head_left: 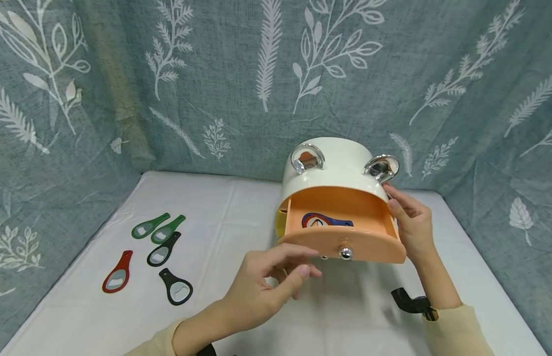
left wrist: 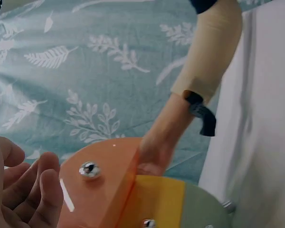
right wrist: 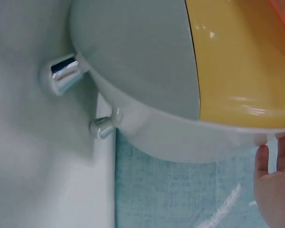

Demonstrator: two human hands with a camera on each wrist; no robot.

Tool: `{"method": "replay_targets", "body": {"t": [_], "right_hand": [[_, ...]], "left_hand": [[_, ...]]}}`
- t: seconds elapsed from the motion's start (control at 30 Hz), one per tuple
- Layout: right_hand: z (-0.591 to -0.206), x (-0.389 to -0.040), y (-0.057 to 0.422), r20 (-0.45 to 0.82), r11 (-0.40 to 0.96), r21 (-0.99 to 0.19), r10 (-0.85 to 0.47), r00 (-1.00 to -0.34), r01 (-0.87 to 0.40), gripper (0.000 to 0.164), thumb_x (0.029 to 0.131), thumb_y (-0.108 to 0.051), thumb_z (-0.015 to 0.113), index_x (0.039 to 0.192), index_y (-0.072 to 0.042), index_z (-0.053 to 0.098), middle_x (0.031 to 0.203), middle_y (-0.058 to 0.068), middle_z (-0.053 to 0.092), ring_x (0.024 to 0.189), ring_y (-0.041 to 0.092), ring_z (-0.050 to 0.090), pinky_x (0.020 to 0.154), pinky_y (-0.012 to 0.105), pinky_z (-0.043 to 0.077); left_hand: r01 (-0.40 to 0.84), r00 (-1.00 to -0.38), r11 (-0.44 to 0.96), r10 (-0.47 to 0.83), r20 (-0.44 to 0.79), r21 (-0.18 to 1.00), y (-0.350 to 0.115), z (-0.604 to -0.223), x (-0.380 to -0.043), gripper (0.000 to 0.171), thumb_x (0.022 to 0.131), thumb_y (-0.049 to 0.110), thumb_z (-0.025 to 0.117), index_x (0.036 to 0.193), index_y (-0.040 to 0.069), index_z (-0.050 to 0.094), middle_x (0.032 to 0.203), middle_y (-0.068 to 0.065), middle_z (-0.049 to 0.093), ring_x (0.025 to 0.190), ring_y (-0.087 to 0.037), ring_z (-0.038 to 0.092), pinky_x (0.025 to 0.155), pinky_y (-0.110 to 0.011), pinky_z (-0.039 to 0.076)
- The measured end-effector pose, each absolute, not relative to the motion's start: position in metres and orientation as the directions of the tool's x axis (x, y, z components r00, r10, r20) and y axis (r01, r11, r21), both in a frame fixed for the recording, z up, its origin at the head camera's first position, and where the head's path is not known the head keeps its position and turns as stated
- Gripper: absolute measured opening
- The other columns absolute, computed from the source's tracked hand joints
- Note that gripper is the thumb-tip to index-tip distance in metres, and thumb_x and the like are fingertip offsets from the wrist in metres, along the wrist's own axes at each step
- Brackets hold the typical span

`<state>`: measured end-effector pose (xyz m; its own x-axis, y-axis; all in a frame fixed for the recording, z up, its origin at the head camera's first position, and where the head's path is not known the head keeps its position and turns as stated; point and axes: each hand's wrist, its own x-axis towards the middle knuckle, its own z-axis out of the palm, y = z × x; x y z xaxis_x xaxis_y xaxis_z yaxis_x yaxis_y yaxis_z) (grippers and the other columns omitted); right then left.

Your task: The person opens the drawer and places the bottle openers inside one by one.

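Peach drawer: stands out of the rounded white cabinet, topmost of its drawers, its round knob facing the person.
Blue-and-red bottle opener: lies inside that drawer, behind its front wall.
Loose openers: on the bench to the left, well apart from the cabinet, lie two green openers, two black openers and one red opener.
Left hand: in front of the drawer, fingers relaxed and slightly bent, grasping nothing that shows.
Right hand: at the cabinet's right side, fingers fairly straight against the shell, seemingly bracing it rather than clenched.
Step in hand: probably filling the drawer, with one opener in and five outside.
Next move: seems to call for the left hand to fetch another opener while the right steadies the cabinet; if the drawer is done, a push on its front instead.
Hidden parts: the drawer front covers the opener's lower edge; whether the left fingertips touch that front, I cannot tell.
Lower drawers: yellow drawer and grey-green drawer look closed; their contents are out of sight.
Wrist views: both cut off the peach drawer and miss its inside.
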<state>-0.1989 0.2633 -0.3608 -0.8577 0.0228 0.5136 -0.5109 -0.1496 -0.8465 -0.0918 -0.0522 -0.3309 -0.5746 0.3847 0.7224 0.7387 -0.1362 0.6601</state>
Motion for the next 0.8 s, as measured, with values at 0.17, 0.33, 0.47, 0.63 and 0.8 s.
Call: {"method": "replay_targets", "body": {"t": [0.17,0.33,0.47,0.63,0.8], "right_hand": [[-0.357,-0.199,0.267,0.495,-0.064,-0.867,0.003,-0.869,-0.494,0.031,0.098,0.004,0.056,0.127,0.001,0.065,0.129,0.008,0.063,0.119,0.018,0.057,0.096,0.024,0.047],[-0.355,-0.198,0.268,0.478,-0.036,-0.878,-0.010,-0.878,-0.478,0.031,0.098,0.003,0.057,0.127,0.000,0.065,0.130,0.009,0.062,0.122,0.018,0.055,0.097,0.024,0.047],[-0.354,-0.199,0.269,0.474,-0.028,-0.880,-0.013,-0.880,-0.474,0.031,0.098,0.004,0.056,0.127,0.002,0.064,0.130,0.007,0.063,0.124,0.018,0.053,0.096,0.024,0.047],[-0.353,-0.198,0.268,0.473,-0.028,-0.881,-0.006,-0.881,-0.473,0.030,0.098,0.003,0.056,0.127,0.002,0.064,0.130,0.007,0.063,0.122,0.018,0.055,0.096,0.024,0.048],[-0.354,-0.198,0.266,0.470,-0.042,-0.882,0.014,-0.883,-0.470,0.031,0.098,0.004,0.056,0.127,0.001,0.065,0.130,0.008,0.063,0.118,0.018,0.057,0.095,0.024,0.048]], "left_hand": [[0.658,-0.609,-0.165,0.458,0.648,0.735,-0.045,-0.343,-0.089,0.031,0.097,-0.005,0.057,0.126,0.003,0.060,0.097,-0.008,0.073,0.057,-0.002,0.059,0.044,-0.020,0.051],[0.571,-0.651,-0.184,0.493,0.577,0.800,-0.042,-0.349,-0.089,0.032,0.100,0.001,0.055,0.131,0.006,0.058,0.101,-0.007,0.073,0.059,-0.003,0.062,0.044,-0.026,0.054],[0.516,-0.672,-0.205,0.505,0.541,0.832,-0.040,-0.351,-0.091,0.032,0.101,0.003,0.055,0.133,0.006,0.057,0.102,-0.007,0.073,0.060,-0.006,0.063,0.044,-0.029,0.055],[0.469,-0.689,-0.217,0.517,0.508,0.856,-0.039,-0.352,-0.093,0.032,0.102,0.005,0.054,0.133,0.006,0.057,0.103,-0.007,0.072,0.059,-0.015,0.065,0.046,-0.032,0.056],[0.444,-0.699,-0.225,0.519,0.493,0.867,-0.035,-0.352,-0.095,0.032,0.102,0.006,0.054,0.134,0.006,0.056,0.104,-0.007,0.072,0.057,-0.025,0.064,0.046,-0.033,0.056]]}}
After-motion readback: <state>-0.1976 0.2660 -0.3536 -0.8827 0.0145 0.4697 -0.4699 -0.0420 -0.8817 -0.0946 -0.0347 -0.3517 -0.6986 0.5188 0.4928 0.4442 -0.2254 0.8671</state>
